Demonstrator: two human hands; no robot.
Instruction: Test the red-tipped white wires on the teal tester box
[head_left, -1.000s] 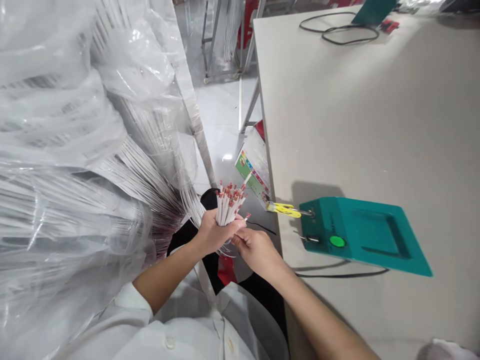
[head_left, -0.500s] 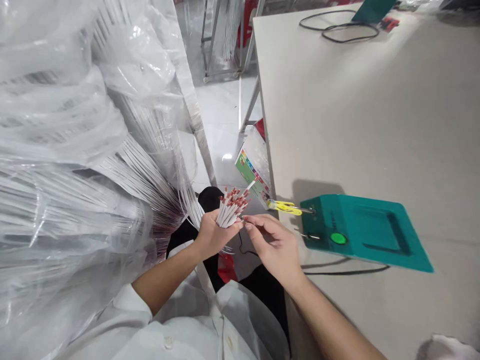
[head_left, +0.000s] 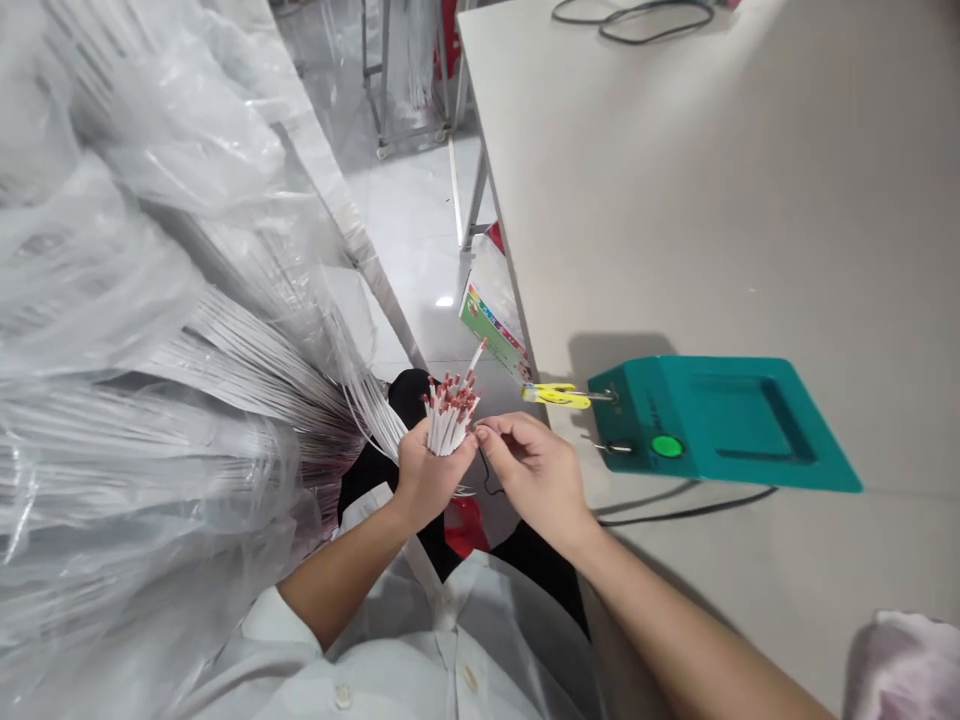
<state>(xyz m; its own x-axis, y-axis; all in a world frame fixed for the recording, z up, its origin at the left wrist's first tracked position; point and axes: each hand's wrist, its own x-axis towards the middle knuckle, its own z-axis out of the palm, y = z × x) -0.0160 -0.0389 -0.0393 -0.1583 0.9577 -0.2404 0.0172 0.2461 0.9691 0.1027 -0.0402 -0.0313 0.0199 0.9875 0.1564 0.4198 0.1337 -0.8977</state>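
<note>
A bundle of white wires (head_left: pixel 448 420) with bare reddish-copper ends pointing up is wrapped in my left hand (head_left: pixel 426 478). One wire sticks out higher than the others. My right hand (head_left: pixel 534 478) is close beside the bundle, thumb and forefinger pinched together near the left thumb. What lies in that pinch is too small to make out. To the right, a teal device (head_left: pixel 720 420) with a round green button (head_left: pixel 667 447) rests on the table. A yellow clip (head_left: pixel 559 395) and a small metal pin extend from its left side.
Many long white wires (head_left: pixel 255 350) under clear plastic sheeting (head_left: pixel 135 260) fill the left side. The pale table (head_left: pixel 675 220) spans the right, with black cables on it. A printed bag (head_left: pixel 491 320) hangs by the table edge. A wheeled metal rack (head_left: pixel 382 100) stands farther back.
The view has shifted, so table, device and wires appear displaced. Both hands keep their places at the bundle, with the right pinch still beside the left thumb.
</note>
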